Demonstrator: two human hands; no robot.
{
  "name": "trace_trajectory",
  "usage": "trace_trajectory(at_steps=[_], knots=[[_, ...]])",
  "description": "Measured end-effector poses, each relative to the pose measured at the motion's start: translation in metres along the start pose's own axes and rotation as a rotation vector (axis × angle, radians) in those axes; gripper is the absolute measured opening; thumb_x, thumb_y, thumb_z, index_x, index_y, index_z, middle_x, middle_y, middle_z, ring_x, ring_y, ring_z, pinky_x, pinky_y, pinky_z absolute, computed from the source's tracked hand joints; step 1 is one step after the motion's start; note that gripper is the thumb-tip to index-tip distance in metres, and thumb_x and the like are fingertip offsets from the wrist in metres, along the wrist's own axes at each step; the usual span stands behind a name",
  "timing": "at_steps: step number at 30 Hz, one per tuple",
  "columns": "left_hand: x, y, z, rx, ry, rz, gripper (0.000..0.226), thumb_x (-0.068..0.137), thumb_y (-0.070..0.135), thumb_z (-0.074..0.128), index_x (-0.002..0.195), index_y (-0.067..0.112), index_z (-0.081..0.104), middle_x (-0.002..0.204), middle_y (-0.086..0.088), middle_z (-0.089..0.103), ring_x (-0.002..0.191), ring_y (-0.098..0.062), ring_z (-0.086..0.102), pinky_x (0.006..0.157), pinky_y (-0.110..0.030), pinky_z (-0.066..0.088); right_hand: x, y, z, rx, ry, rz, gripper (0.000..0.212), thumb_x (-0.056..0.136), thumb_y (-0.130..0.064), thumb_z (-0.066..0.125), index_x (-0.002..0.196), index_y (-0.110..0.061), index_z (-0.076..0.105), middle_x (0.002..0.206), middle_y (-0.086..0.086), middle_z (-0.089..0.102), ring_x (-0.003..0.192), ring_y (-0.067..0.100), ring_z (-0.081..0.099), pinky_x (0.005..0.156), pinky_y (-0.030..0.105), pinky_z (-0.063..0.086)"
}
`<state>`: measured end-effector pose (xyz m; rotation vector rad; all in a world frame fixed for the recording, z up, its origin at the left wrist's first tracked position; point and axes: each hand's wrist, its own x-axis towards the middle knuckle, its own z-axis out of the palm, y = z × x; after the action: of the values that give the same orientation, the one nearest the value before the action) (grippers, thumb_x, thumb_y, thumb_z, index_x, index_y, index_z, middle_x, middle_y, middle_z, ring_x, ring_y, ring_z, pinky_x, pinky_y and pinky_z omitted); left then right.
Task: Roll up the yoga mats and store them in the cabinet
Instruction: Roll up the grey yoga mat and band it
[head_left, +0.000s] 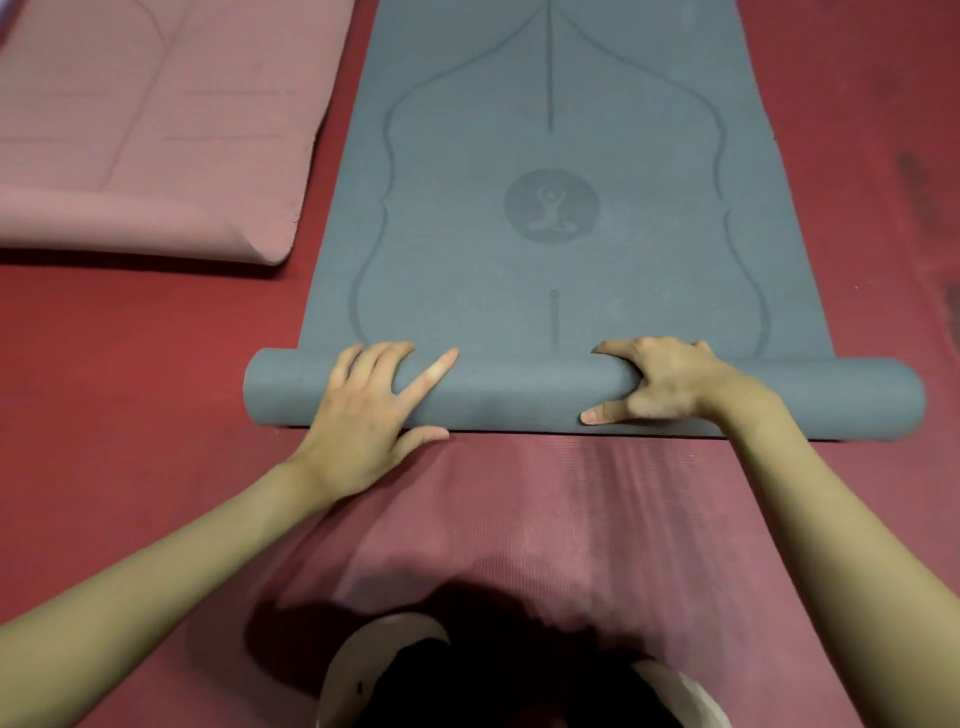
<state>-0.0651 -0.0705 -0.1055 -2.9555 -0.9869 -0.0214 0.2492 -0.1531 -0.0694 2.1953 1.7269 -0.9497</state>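
Note:
A grey yoga mat (561, 218) with an embossed figure emblem lies flat, stretching away from me. Its near end is wound into a roll (519, 395) lying across the view. My left hand (363, 410) rests over the left part of the roll, fingers spread on top and thumb at the near side. My right hand (660, 382) grips the right part, fingers curled over the top and thumb under the near edge. A pink mat (145, 135) lies flat at the upper left, its near edge loosely folded.
A maroon ribbed mat (545, 530) lies under the grey one and reaches toward me. Red floor (130, 364) surrounds the mats. A white and dark object (384, 670) sits at the bottom edge near my body.

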Motion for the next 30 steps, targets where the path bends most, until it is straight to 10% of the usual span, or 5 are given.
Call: trace_trajectory(at_steps=[9, 14, 21, 30], knots=[[0.038, -0.03, -0.007, -0.085, -0.285, 0.015, 0.098, 0.068, 0.091, -0.002, 0.151, 0.042, 0.015, 0.132, -0.004, 0.047, 0.119, -0.026, 0.044, 0.099, -0.042, 0.032, 0.007, -0.007, -0.012, 0.001, -0.041, -0.001, 0.089, 0.071, -0.075, 0.06, 0.147, -0.042, 0.028, 0.137, 0.004, 0.041, 0.133, 0.026, 0.035, 0.113, 0.043, 0.02], [0.072, -0.048, -0.02, -0.261, -0.554, 0.012, 0.108, 0.053, 0.099, 0.015, 0.149, 0.05, 0.009, 0.127, 0.004, 0.045, 0.118, -0.021, 0.042, 0.103, -0.04, 0.034, 0.004, -0.025, 0.014, -0.108, 0.237, -0.047, 0.083, 0.079, -0.081, 0.006, 0.149, -0.04, 0.022, 0.142, 0.004, 0.041, 0.131, 0.03, 0.036, 0.111, 0.046, 0.021], [0.046, -0.029, -0.004, -0.203, 0.022, -0.071, 0.077, 0.088, 0.066, 0.03, 0.151, 0.023, 0.03, 0.145, -0.01, 0.043, 0.132, -0.029, 0.039, 0.11, -0.046, 0.027, 0.028, -0.019, 0.005, -0.193, 0.338, -0.051, 0.07, 0.087, -0.072, 0.002, 0.14, -0.042, 0.036, 0.123, 0.004, 0.056, 0.113, 0.032, 0.052, 0.095, 0.044, 0.035], [0.081, -0.022, 0.002, -0.09, -0.147, -0.201, 0.078, 0.084, 0.072, 0.002, 0.152, 0.037, 0.019, 0.158, 0.004, 0.025, 0.147, -0.024, 0.017, 0.117, -0.056, 0.009, 0.049, -0.017, -0.004, -0.218, 0.414, -0.068, 0.059, 0.098, -0.057, 0.015, 0.146, -0.029, 0.033, 0.128, 0.011, 0.053, 0.118, 0.034, 0.049, 0.099, 0.045, 0.034]])
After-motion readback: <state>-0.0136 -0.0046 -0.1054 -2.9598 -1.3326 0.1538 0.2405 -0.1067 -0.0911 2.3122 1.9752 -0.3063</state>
